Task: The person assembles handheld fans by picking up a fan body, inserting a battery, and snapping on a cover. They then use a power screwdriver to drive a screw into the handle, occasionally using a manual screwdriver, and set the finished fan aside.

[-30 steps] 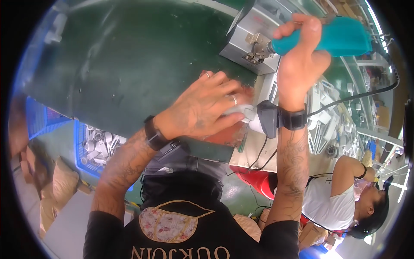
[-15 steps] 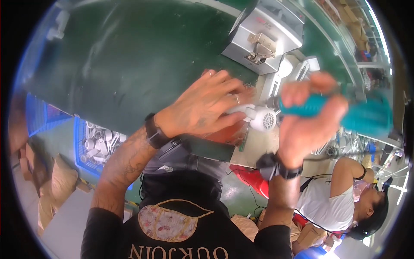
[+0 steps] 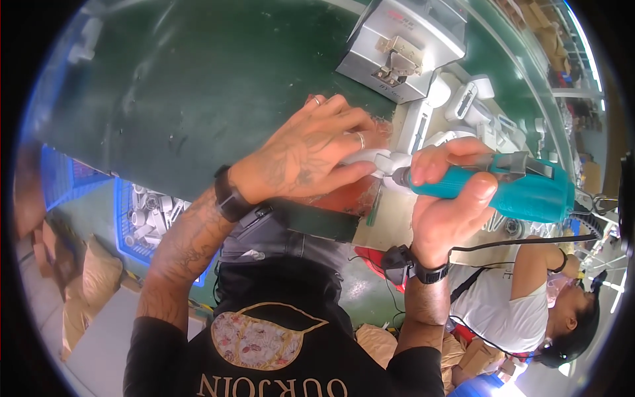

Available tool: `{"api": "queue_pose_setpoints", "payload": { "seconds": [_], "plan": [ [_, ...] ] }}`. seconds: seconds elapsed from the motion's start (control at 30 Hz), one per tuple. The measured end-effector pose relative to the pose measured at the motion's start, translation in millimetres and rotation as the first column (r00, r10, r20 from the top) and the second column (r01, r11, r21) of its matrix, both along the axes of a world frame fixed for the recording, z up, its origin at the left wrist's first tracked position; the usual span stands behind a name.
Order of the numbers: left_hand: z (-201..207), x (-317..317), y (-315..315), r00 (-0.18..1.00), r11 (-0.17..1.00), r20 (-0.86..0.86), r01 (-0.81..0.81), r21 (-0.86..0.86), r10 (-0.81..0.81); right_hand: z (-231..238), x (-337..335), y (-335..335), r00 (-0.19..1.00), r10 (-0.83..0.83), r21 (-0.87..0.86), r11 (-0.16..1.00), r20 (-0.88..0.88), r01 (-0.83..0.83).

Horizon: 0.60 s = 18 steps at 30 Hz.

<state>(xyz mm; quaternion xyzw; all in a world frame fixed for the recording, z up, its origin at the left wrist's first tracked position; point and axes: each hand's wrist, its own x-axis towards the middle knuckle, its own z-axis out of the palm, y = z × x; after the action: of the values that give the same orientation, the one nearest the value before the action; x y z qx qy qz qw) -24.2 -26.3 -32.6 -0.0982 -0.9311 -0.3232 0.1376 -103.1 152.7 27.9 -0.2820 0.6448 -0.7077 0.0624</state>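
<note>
White plastic part [image 3: 382, 163]: lying near the middle, at the right side of a reddish pad [image 3: 337, 204], partly hiding under the left grip.
Blue basket [image 3: 120, 221]: standing at left, below the tabletop [image 3: 218, 99], holding loose white pieces [image 3: 155, 215].
Left grip [image 3: 316, 147]: closing around the part, thumb on the near side, fingers spreading over it and the pad.
Silver box [image 3: 372, 61]: standing on the tabletop beyond the hands, its metal mechanism facing the worker.
Right grip [image 3: 448, 210]: wrapping a teal power driver [image 3: 536, 197], nose pointing left.
Driver tip: bearing on or just beside the part's right end; contact not resolving clearly.
White heap [image 3: 486, 126]: lying beyond the driver.
Co-worker [image 3: 503, 308]: sitting or standing at far right, posture not showing.
Progress: driver work on this part is apparently under way, so judging it unfinished; any screw is not showing. Which other pieces are awaiting work, cannot tell.
</note>
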Motion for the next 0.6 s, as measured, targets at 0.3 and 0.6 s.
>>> {"api": "queue_pose_setpoints", "payload": {
  "seconds": [0.3,0.6],
  "plan": [
    [3,-3,-1,0.999,0.998,-0.04,-0.003,-0.056,0.001,-15,-6,-2,0.992,0.118,-0.102,0.988,0.051,-0.112],
    [3,12,1,0.946,0.997,-0.315,0.057,-0.06,-0.073,-10,24,10,0.973,0.134,-0.21,0.973,0.189,-0.093]
  ]
}}
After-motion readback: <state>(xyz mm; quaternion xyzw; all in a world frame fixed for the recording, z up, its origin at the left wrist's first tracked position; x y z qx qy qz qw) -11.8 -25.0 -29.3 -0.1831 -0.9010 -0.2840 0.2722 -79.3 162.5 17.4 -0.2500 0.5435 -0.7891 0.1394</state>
